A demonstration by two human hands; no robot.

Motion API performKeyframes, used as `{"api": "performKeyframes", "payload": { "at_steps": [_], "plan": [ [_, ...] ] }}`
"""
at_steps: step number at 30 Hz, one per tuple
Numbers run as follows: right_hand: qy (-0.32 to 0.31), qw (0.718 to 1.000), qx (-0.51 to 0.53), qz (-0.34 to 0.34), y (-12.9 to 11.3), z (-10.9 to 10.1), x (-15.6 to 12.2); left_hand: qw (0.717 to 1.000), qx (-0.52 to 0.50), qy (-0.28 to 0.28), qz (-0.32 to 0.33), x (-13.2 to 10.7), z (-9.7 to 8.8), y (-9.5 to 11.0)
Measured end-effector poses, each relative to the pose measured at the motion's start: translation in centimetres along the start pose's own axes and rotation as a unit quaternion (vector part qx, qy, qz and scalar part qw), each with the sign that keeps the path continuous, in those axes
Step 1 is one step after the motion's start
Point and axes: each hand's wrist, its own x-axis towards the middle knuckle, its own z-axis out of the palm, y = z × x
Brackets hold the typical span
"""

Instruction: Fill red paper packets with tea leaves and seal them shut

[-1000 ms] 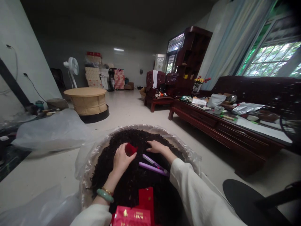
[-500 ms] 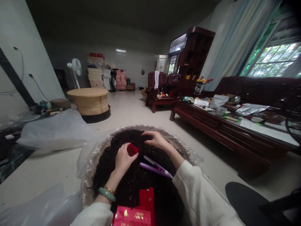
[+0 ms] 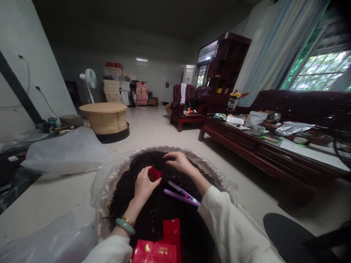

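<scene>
My left hand (image 3: 146, 182) is closed around the side of a small red pouch (image 3: 155, 174), held above the dark dried leaves (image 3: 134, 204), which look like tea. My right hand (image 3: 179, 162) hovers over the far part of the leaves, its thumb and fingers apart, with nothing visible between them. Below it, a purple mini hair straightener (image 3: 181, 197) lies on the leaves, its plates parted and a small red light on. Flat red packets (image 3: 155, 252) with gold print rest at the near side. A plastic-lined round basket (image 3: 102, 219) holds the leaves.
Clear plastic sheeting (image 3: 65, 149) covers the floor at the left. Behind it stand a round wooden-topped table (image 3: 104, 108) and a white fan (image 3: 90, 78). A low dark-wood table (image 3: 246, 144) with pouches and clutter is at the right. A black round stool-like shape (image 3: 285, 233) sits nearby.
My right hand has shifted slightly left over the leaves. My left hand keeps the red pouch in nearly the same place. The straightener and packets lie as before.
</scene>
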Motion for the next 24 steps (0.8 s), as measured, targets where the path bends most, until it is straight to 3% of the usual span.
{"api": "performKeyframes", "payload": {
  "at_steps": [8,13,18,21,24],
  "plan": [
    [0.035,0.998,-0.020,-0.049,0.0,0.9,-0.4,0.999,0.010,0.033,0.024,-0.1,0.5,-0.1],
    [-0.044,0.986,-0.076,-0.142,-2.0,2.7,-1.9,0.996,0.088,0.005,0.026,-0.6,0.0,0.6],
    [-0.026,0.975,-0.190,-0.111,-2.3,4.6,-2.5,0.993,0.116,0.020,0.032,-0.9,0.2,0.9],
    [-0.013,0.978,-0.168,-0.120,-1.4,4.9,-2.2,0.993,0.113,0.020,0.024,-0.9,0.3,0.4],
    [0.013,0.986,-0.104,-0.130,-0.3,4.4,-1.6,0.996,0.089,-0.029,-0.002,-0.8,0.0,-0.3]
  ]
}}
